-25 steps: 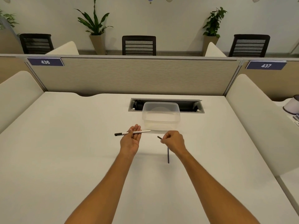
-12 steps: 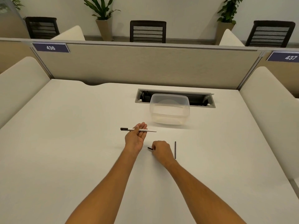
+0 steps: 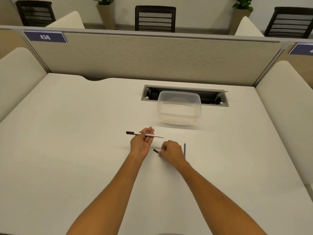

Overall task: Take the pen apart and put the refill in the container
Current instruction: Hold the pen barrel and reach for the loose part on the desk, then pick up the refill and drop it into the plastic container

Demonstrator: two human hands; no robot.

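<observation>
My left hand (image 3: 142, 144) is palm up, and the white pen barrel (image 3: 159, 136) with its black end lies across its fingers, just above the table. My right hand (image 3: 171, 150) is low over the table to the right, its fingers pinched on a small black pen piece (image 3: 155, 151) that sticks out to the left. A thin dark refill (image 3: 184, 148) lies on the table right beside my right hand, untouched. The clear plastic container (image 3: 179, 117) stands open and empty behind both hands.
A recessed cable slot (image 3: 147, 92) opens in the white desk (image 3: 67, 150) just behind the container. A beige partition (image 3: 152, 58) closes the back, with rounded side panels left and right. Chairs and potted plants stand beyond it.
My right hand has come down to the table left of the refill, still pinching the black piece. My left hand keeps the barrel in place. The view has tilted down.
</observation>
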